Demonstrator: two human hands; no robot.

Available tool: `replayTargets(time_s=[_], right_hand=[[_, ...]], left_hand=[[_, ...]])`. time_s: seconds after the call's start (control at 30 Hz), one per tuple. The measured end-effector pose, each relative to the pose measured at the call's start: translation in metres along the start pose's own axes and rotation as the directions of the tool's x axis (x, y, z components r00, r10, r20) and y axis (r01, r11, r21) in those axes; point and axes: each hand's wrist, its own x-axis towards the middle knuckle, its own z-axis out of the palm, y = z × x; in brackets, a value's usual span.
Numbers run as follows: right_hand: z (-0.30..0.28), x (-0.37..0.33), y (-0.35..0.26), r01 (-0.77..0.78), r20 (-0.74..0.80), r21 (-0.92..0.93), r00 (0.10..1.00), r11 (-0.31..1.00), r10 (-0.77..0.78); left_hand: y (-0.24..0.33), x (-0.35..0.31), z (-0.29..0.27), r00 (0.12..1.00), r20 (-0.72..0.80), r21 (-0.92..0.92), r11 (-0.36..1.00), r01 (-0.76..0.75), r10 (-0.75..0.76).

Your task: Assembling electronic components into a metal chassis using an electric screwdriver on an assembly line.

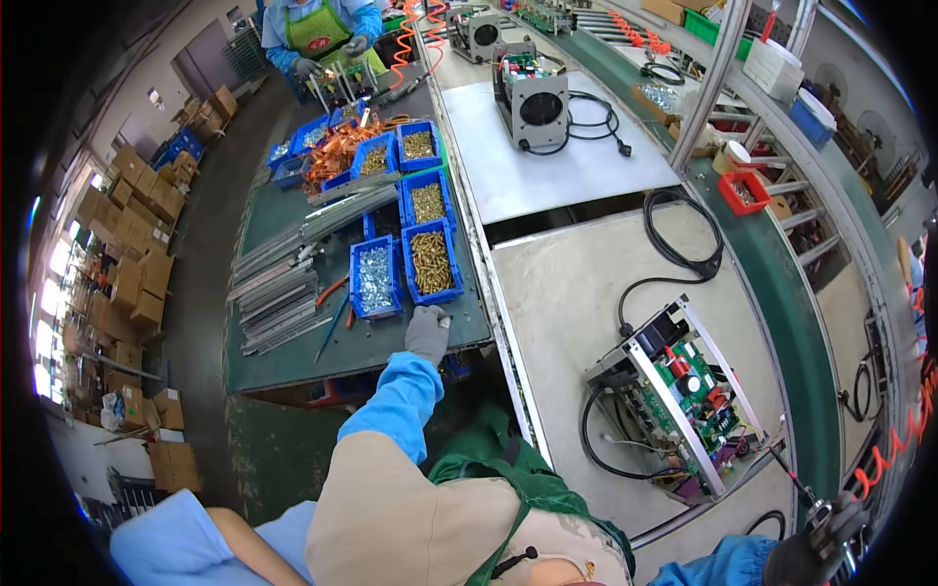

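The gloved left hand [427,335] is reaching the near end of a blue bin [439,296] of brass screws [430,261]; I cannot tell its fingers' state. The right hand [813,554] is clamping its fingers around a screwdriver [820,510], which is pointing toward an open chassis [692,386] on the bench [547,293]. Farther off, a co-worker's green apron [305,29] is showing a red emblem, its lettering too small.

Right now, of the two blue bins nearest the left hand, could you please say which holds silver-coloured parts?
The left bin of the pair; its silver-coloured parts set it apart from the right bin, which holds brass-coloured ones.
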Motion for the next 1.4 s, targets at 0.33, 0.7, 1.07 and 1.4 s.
replayTargets(time_s=[0.33, 0.7, 1.07, 1.4], right_hand=[[-0.055, -0.024, -0.010, -0.162, -0.043, 0.247, 0.983, 0.956, 0.177], [0.017, -0.047, -0.012, -0.215, -0.006, 0.488, 0.968, 0.846, 0.249], [0.003, -0.052, -0.021, -0.126, -0.118, 0.253, 0.980, 0.959, 0.160], [0.002, -0.059, -0.021, -0.186, -0.154, 0.369, 0.954, 0.911, 0.257]], left_hand=[[0.154, -0.032, -0.073, 0.923, -0.021, -0.583, 0.745, -0.324, 0.385], [0.320, -0.141, -0.079, 0.272, 0.097, -0.941, 0.177, -0.289, 0.957], [0.344, -0.147, -0.068, 0.102, -0.006, -0.838, 0.051, -0.543, 0.995], [0.354, -0.146, -0.067, 0.030, 0.048, -0.824, 0.057, -0.564, 0.998]])
